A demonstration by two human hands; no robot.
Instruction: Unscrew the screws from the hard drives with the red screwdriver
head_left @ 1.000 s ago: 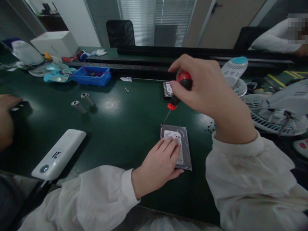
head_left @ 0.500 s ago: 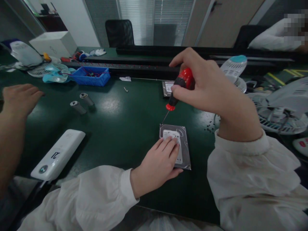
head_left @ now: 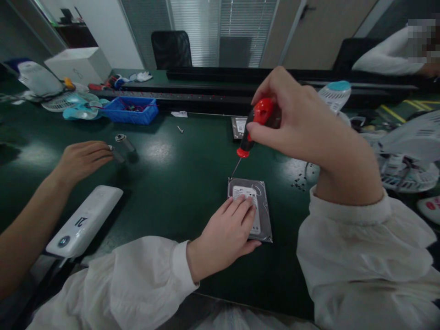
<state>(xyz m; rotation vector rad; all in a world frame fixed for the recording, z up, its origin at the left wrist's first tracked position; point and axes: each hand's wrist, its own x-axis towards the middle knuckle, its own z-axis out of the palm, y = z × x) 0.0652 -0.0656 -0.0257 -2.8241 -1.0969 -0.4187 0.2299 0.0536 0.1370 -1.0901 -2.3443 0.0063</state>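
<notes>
A hard drive (head_left: pixel 265 215) lies flat on the dark green table in front of me, its white label partly covered. My left hand (head_left: pixel 227 231) holds it down, fingers across the label and thumb by the near edge. My right hand (head_left: pixel 295 117) is closed round the handle of a red and black screwdriver (head_left: pixel 245 142). The screwdriver is tilted, and its thin shaft meets the drive's far left corner. Whether the tip sits in a screw is too small to tell. Farther back, a second hard drive (head_left: pixel 238 126) is partly hidden behind the screwdriver.
At left, another person's hand (head_left: pixel 85 158) is at one of two metal cylinders (head_left: pixel 125 142). A white power bank-like device (head_left: pixel 85 220) marked 21 lies nearer. Behind are a blue bin (head_left: pixel 132 112) and fan parts. At right are small dark screws (head_left: pixel 299 183) and white fans (head_left: pixel 405 169).
The other person's hand has moved right and reached the nearer cylinder. My right hand has shifted and turned slightly around the screwdriver handle. My left hand and the drive have stayed in place.
</notes>
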